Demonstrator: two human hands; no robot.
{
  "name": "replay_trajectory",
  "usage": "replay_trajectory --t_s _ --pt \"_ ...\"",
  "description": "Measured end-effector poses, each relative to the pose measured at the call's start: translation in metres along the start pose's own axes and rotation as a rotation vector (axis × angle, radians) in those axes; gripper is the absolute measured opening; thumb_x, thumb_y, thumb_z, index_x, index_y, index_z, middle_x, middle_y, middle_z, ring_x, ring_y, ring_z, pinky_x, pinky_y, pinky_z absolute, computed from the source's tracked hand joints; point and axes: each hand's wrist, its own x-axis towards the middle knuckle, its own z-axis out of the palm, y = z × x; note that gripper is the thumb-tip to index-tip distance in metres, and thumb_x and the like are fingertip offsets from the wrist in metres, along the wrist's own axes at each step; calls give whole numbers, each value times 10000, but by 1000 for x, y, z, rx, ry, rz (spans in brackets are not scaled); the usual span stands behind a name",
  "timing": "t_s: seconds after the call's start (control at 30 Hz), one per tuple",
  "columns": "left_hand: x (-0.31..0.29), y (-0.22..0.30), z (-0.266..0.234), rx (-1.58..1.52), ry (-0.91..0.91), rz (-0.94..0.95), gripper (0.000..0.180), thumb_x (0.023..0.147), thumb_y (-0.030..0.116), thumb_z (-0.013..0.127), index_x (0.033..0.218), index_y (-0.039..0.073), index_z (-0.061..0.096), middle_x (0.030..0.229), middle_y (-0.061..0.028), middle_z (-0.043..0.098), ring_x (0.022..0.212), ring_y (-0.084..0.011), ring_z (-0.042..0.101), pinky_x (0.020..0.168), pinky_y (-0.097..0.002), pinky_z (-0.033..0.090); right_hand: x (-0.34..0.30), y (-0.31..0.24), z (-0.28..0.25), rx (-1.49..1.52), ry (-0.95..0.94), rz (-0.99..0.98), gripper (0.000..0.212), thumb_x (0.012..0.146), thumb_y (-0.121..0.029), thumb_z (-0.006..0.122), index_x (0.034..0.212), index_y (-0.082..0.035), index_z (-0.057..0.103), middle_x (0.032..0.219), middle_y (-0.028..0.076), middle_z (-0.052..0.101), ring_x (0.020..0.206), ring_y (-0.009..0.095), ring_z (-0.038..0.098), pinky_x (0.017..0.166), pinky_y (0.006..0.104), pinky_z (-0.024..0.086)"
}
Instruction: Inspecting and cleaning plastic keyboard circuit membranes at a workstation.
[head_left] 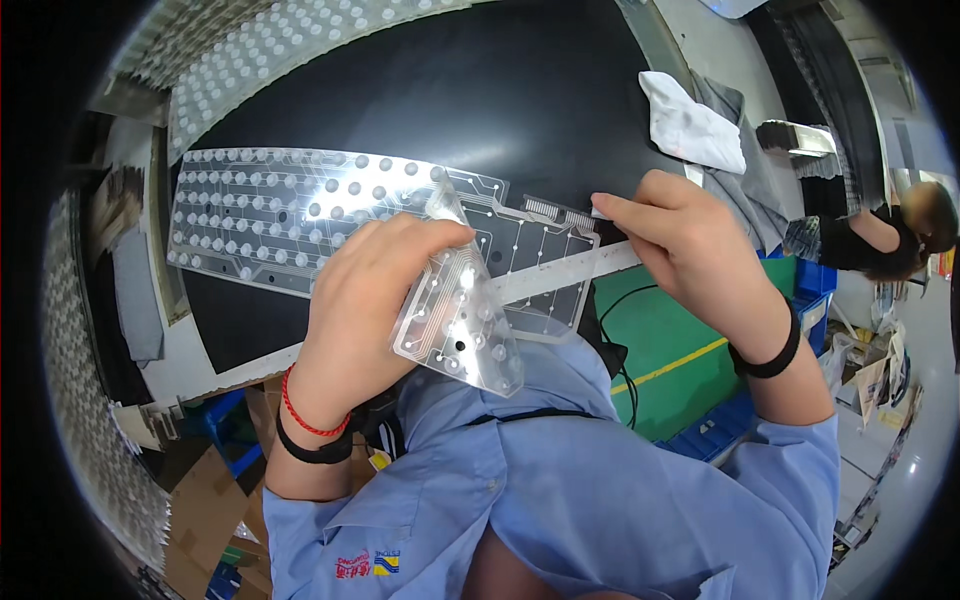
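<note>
Head-worn fisheye, looking down, close above black work surface (430, 90); bent rim hard to judge.

Shirt: the light-blue cloth (600, 480) bore two small printed or stitched marks on the wearer's left chest.
Red mark: a cluster of red characters (354, 567), with a line of tiny red letters beside them.
Two-colour mark: a small blue-and-yellow emblem (387, 567), just beside the red characters.
Blue lettering: a short row of tiny capitals (387, 553) along the emblem's edge.
</note>
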Motion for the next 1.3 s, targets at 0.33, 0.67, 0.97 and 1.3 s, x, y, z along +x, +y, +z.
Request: replay_trajectory --t_s 0.33,0.67,0.97,1.3 --pt "0 2 2 41 13 27 429 724 128 738 1136 64 637 994 -121 652 919 -336 615 801 -406 481 6 -4 7 -1 49 -59 293 770 -35 634 1049 -63 719 846 110 584 821 321 642 708 411 536" --pt "0 3 3 40 7 -22 420 727 82 708 1139 70 630 971 -116 634 878 -330 602 798 -404 475 7 -7 14 37 107 -117 357 746 20 691 1098 -43 713 816 107 553 734 303 592 646 410 482" --pt "-2 0 6 -7 6 -37 444 716 68 716 1151 63 626 1029 -120 656 909 -329 612 819 -397 475 16 -8 23 81 115 -92 218 806 -34 620 996 -49 724 847 141 587 798 339 632 685 424 515" --pt "-1 3 6 -19 -17 -33 441 722 63 721 1153 55 629 1028 -129 656 929 -331 613 846 -398 474 8 -5 20 179 114 -141 242 769 -17 629 994 -44 714 852 145 596 814 340 641 704 422 532"
